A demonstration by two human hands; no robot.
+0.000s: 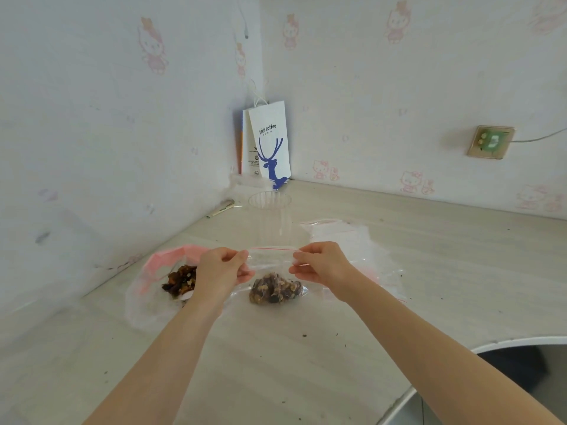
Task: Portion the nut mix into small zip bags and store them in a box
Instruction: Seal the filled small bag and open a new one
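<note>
Wallpaper [92, 133] with pink cartoon cats covers the two walls that meet in the corner behind a pale wood-grain table [276, 363], which fills the lower part of the view. On the table to the left lies a large plastic bag [147, 302], clear with a pink top edge, open and holding a dark heap of nut mix [181, 280]. A white paper bag [270, 142] with a blue deer and the words "luckin coffee" stands upright in the corner. To the right, a pile of empty zip bags [346, 237] with red seal lines lies flat. In the middle, between both hands, is the small zip bag [273, 262], its red-lined top edge stretched level and a portion of nuts [276, 291] gathered at its bottom, which looks to rest on the table. The left hand [221, 268] pinches the left end of that top edge with curled fingers and thumb; the right hand [322, 263] pinches the right end the same way. A clear cup [270, 210] stands behind the bag, near the paper bag. A socket [491, 142] with a thin cable sits on the right wall.
</note>
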